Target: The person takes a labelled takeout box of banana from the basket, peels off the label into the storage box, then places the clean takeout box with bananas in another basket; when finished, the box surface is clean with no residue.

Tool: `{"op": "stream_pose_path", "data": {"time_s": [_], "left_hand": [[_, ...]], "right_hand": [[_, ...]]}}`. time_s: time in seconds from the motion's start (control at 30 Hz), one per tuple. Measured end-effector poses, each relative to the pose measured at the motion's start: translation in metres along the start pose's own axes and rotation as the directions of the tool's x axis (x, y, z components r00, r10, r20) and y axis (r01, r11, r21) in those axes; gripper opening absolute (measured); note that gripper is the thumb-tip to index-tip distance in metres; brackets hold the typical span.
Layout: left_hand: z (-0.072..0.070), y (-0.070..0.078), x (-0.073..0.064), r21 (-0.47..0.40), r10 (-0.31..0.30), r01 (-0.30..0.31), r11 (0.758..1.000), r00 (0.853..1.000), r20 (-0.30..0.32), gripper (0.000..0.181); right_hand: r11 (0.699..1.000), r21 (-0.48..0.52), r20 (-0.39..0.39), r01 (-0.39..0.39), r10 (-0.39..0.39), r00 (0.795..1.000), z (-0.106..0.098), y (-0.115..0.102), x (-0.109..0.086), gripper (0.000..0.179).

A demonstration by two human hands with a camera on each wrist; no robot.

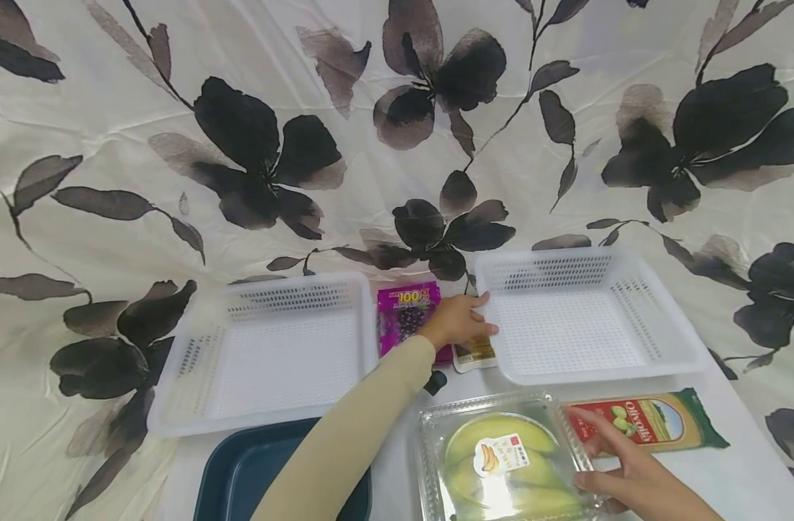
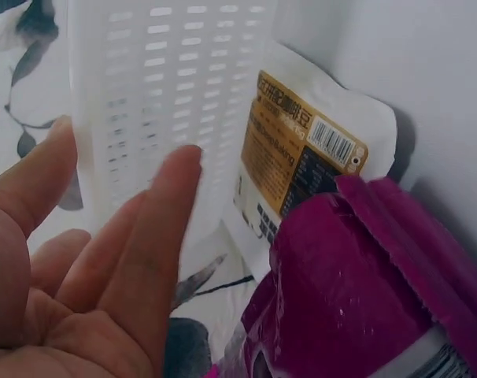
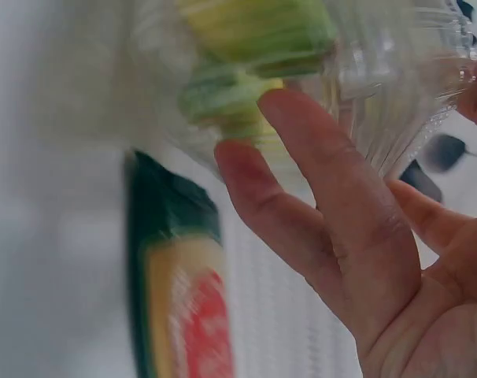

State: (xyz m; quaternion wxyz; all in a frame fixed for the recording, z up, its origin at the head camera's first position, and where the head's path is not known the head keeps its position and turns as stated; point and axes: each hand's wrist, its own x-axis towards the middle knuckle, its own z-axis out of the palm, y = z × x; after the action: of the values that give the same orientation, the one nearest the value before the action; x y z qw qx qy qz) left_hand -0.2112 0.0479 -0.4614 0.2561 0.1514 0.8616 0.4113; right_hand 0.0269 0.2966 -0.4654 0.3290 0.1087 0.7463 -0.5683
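Note:
My left hand [image 1: 460, 322] reaches to the left rim of the right white basket [image 1: 597, 369], fingers nearly straight. In the left wrist view, the thumb [image 2: 49, 161] is right at the rim and a finger [image 2: 171, 197] overlaps the perforated outer wall. Below that hand lie a coffee bean pouch [image 1: 478, 356] and purple grape-print packets [image 1: 397, 311]. My right hand [image 1: 638, 470] holds the right edge of a clear lidded box [image 1: 436, 441] of bananas [image 1: 533, 463], thumb over the edge, other fingers along its side. The right wrist view is blurred.
Another white basket [image 1: 286, 362] stands at the left. In front of it is a dark blue tray [image 1: 217, 470], partly hidden by the left sleeve [image 1: 351, 427]. A long Olivoila packet [image 1: 670, 420] lies before the right basket. Flowered cloth [image 1: 344, 166] hangs behind the table.

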Motion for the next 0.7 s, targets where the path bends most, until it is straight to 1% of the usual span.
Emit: {"op": "stream_pose_path", "data": {"time_s": [0.07, 0.13, 0.2, 0.27, 0.37, 0.5, 0.7], "left_hand": [[0.001, 0.001, -0.001, -0.070, -0.014, 0.014, 0.997, 1.000, 0.003, 0.076], [0.002, 0.003, -0.002, -0.145, -0.028, 0.029, 0.989, 1.000, 0.005, 0.076], [0.003, 0.004, -0.003, -0.210, -0.040, 0.040, 0.977, 0.999, 0.005, 0.076], [0.005, 0.004, -0.003, -0.251, -0.049, 0.049, 0.967, 0.999, 0.003, 0.076], [0.008, 0.004, -0.003, -0.296, -0.065, 0.062, 0.953, 0.998, -0.002, 0.076], [0.011, 0.004, -0.002, -0.341, -0.080, 0.072, 0.937, 0.997, -0.009, 0.077], [0.011, 0.004, -0.001, -0.389, -0.123, 0.108, 0.915, 0.992, -0.016, 0.077]], "right_hand": [[0.999, 0.037, 0.027, 0.021, -0.022, 0.999, 0.008, 0.000, 0.008, 0.087], [0.998, 0.053, 0.031, 0.020, -0.022, 0.999, 0.016, 0.001, 0.015, 0.086], [0.999, 0.041, 0.030, 0.034, -0.036, 0.999, 0.022, 0.002, 0.022, 0.086], [0.999, 0.018, 0.015, 0.044, -0.044, 0.999, 0.027, 0.004, 0.027, 0.087], [0.998, 0.002, 0.000, 0.056, -0.056, 0.998, 0.032, 0.007, 0.033, 0.087], [0.997, 0.015, -0.004, 0.075, -0.075, 0.997, 0.037, 0.010, 0.039, 0.087], [0.993, 0.038, 0.007, 0.108, -0.108, 0.994, 0.043, 0.007, 0.045, 0.087]]}}
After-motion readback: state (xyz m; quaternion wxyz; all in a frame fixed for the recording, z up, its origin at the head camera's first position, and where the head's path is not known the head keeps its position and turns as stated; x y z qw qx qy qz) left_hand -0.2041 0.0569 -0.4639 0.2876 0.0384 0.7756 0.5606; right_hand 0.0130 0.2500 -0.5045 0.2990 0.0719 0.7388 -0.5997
